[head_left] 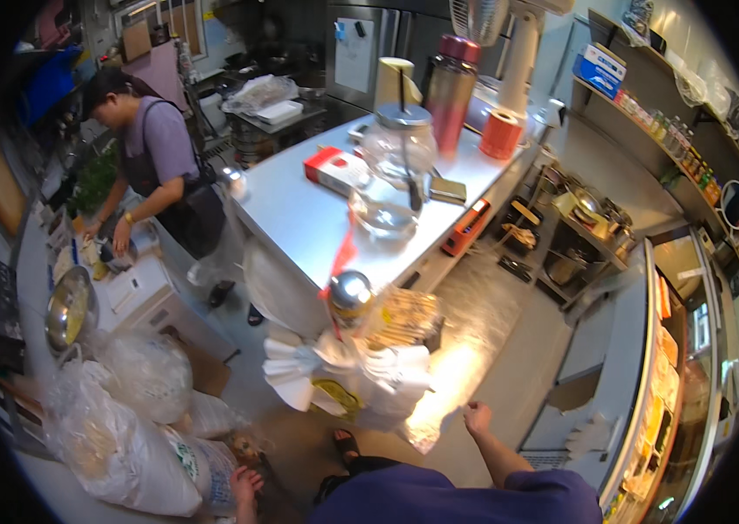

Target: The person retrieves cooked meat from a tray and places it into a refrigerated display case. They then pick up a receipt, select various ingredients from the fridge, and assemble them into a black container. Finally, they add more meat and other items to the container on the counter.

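Whitish plastic sacks (125,445), bulging, just left of the left hand (246,485)

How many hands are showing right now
4: your left hand by the plastic bags; your right hand, lower middle; the co-worker's wristbanded hand and other hand, upper left. Others may be hidden.
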